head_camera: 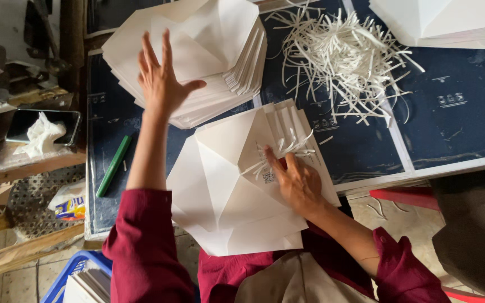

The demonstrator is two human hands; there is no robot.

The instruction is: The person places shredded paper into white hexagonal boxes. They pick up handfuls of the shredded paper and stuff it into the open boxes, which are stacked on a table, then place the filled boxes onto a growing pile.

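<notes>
My left hand (161,78) is spread flat, fingers apart, on top of a tall stack of folded white paper envelopes (220,56) at the far left of the dark blue table (456,123). My right hand (296,182) presses its fingers on the flap area of a smaller fanned stack of white envelopes (225,191) near the table's front edge. A few thin white paper strips lie under and beside those fingertips. Both sleeves are dark red.
A heap of white paper strips (338,50) lies at the table's back centre. Another white envelope stack (444,19) sits at the far right corner. A green stick-like pen (113,165) lies at the table's left edge. A blue crate (71,278) stands on the floor.
</notes>
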